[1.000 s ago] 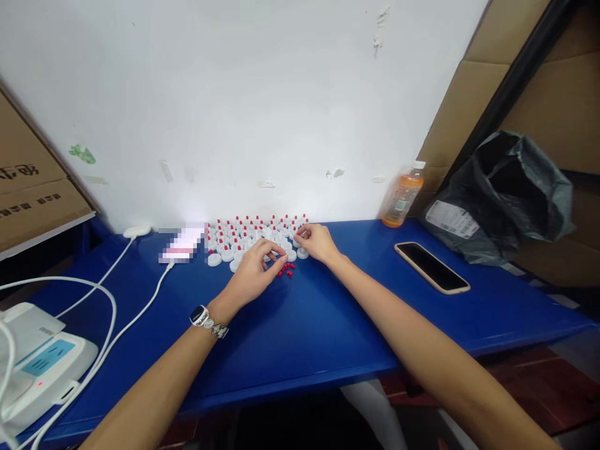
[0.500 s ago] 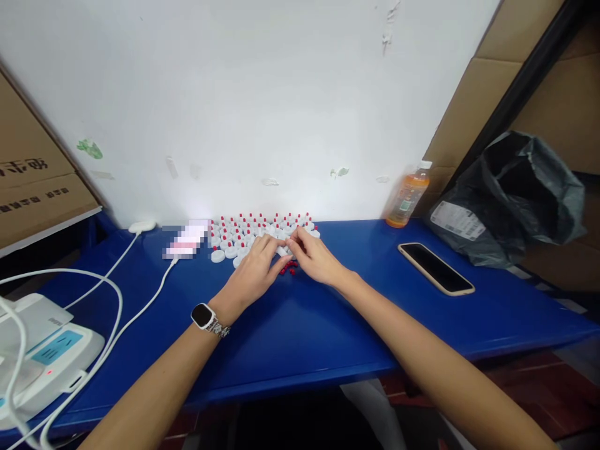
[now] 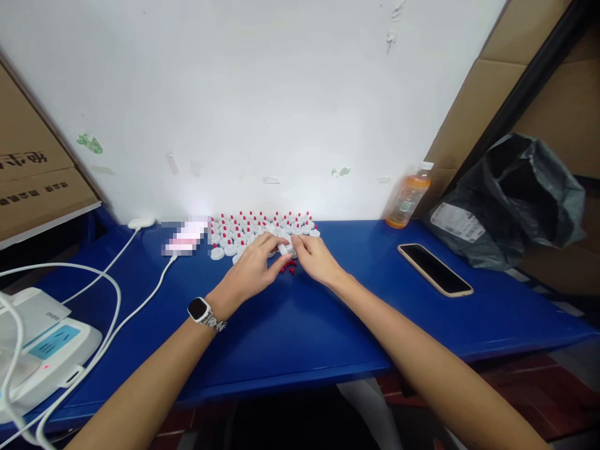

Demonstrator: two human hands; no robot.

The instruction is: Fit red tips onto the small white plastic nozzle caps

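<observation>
My left hand [image 3: 253,264], with a watch [image 3: 199,309] at its wrist, pinches a small white cap [image 3: 284,249] between thumb and fingers. Close against it, my right hand [image 3: 319,259] has thumb and fingertips drawn together at the cap's right side. Whatever lies between those right fingertips is too small to make out. Several loose red tips [image 3: 291,270] lie on the table just below the hands. Behind them spreads a group of round white caps [image 3: 229,249], many with a red tip [image 3: 240,214] standing up. My hands hide part of this group.
On the blue table [image 3: 281,337] a phone [image 3: 435,269] lies at the right, near a bottle of orange drink [image 3: 409,195] and a dark plastic bag [image 3: 506,194]. At left are a power strip [image 3: 51,356], white cables [image 3: 117,300] and a pixelated device [image 3: 187,237]. A white wall [image 3: 281,112] stands behind.
My right fingertips have parted slightly from the left ones, so more of the white cap shows between the hands. The view has shifted a little.
</observation>
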